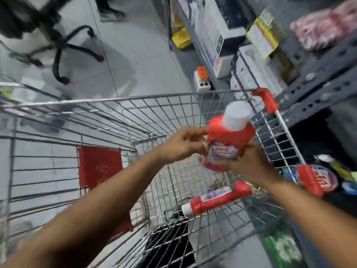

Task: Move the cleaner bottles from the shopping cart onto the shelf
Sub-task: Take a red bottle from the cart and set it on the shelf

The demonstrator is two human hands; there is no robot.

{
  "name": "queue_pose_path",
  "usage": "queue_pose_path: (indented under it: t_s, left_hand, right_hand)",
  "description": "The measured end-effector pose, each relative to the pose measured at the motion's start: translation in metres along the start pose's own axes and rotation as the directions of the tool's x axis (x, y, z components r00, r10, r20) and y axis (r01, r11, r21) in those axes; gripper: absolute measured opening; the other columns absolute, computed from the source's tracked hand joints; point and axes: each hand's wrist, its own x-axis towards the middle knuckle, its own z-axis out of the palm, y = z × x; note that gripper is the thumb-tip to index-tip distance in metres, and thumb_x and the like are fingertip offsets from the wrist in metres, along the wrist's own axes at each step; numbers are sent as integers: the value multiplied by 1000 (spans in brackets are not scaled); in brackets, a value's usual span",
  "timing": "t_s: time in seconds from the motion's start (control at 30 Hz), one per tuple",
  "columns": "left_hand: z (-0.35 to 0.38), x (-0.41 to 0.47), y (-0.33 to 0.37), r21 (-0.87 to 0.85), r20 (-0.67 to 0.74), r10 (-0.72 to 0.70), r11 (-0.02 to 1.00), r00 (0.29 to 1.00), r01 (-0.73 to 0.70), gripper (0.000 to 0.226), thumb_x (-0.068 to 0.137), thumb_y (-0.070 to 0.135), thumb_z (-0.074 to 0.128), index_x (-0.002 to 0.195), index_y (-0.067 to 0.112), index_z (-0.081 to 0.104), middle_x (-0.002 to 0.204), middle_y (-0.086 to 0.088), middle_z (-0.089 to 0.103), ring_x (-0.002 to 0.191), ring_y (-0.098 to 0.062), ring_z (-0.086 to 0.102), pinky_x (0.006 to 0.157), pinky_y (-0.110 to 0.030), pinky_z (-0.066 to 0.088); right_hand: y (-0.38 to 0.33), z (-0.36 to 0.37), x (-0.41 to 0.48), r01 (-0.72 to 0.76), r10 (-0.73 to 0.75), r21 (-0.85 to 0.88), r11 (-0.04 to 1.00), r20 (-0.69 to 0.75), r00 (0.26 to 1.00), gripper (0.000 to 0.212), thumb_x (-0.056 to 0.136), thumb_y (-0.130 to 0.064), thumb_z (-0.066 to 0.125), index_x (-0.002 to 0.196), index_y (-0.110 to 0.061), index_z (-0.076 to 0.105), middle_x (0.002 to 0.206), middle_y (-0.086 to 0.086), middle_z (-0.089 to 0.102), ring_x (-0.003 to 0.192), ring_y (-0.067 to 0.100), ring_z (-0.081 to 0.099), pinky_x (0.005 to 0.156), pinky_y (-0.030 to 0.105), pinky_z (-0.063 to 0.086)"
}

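I hold a red cleaner bottle (pixel 229 136) with a white cap upright above the wire shopping cart (pixel 108 105). My right hand (pixel 249 165) grips its lower part from the right. My left hand (pixel 185 144) touches its left side with the fingers against the label. A second red cleaner bottle (pixel 218 198) lies on its side on the cart floor, white cap pointing left. The grey metal shelf (pixel 318 89) stands to the right of the cart.
A red fold-down seat flap (pixel 100 167) hangs inside the cart on the left. Boxes (pixel 222 35) and packets fill the shelf levels. A black office chair base (pixel 63 49) and a person's feet (pixel 110 12) are on the tiled floor beyond.
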Motion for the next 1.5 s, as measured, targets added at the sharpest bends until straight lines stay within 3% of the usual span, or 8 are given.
queue_pose_path:
  t_s: [0.1,0.23,0.43,0.67,0.83,1.1,1.33,1.5]
  left_hand:
    - [24,-12,55,232,19,116,966,993,-117,49,74,-3,55,107,32,69,79,-20,54,73,-30,44,70,-45,37]
    - [78,-29,117,373,52,234,897,971,-236,29,76,7,70,100,-8,65,100,-27,67,90,-23,57,84,-56,51]
    - [204,-45,150,436,292,312,798,904,-416,24,72,-3,76,93,3,67,80,14,73,76,2,62,69,-16,51]
    - [392,-31,122,324,562,320,764,763,-558,32,74,2,74,104,13,70,100,3,76,92,-9,68,80,-23,54]
    - [532,-24,88,254,698,288,756,655,-603,40,78,-5,70,102,27,67,94,14,75,93,-3,66,84,-21,54]
    - [716,-34,27,191,818,195,795,541,-575,33,82,-7,65,115,-6,59,112,-25,67,96,-20,62,91,-35,54]
    - [799,-49,-4,196,807,177,820,563,-538,36,84,-4,65,119,-5,58,116,-28,66,98,-24,63,94,-39,53]
    - [805,-47,-12,210,813,144,831,564,-515,42,87,2,63,128,1,53,124,-22,63,113,-35,61,100,-50,50]
  right_hand:
    - [-29,-20,-39,68,-30,205,976,-183,983,54,40,-45,91,90,-42,69,75,-33,71,70,-12,67,62,5,48]
    - [-46,-50,-95,167,-74,353,921,-264,962,52,53,-8,89,91,-39,71,81,-20,76,75,1,71,70,21,56]
    - [-27,-86,-221,284,-24,403,870,-541,841,56,48,-29,89,97,-44,67,89,-17,77,81,5,73,70,20,56]
    - [47,-135,-387,323,99,327,888,-822,560,52,53,-40,85,101,-44,65,94,-15,77,82,4,72,70,18,55]
    - [118,-159,-492,273,187,279,921,-929,319,57,66,-23,77,116,-43,57,107,-11,74,95,11,71,86,35,56]
    - [204,-182,-635,147,231,232,962,-973,18,67,73,-35,71,133,-39,43,121,-5,66,111,16,64,98,48,50]
    - [243,-201,-710,92,228,232,968,-972,51,69,81,-13,71,139,-29,38,120,-15,66,112,10,64,101,39,49]
    - [245,-201,-718,96,243,251,963,-967,81,75,79,-31,70,143,-27,32,127,-7,63,113,7,62,96,27,52]
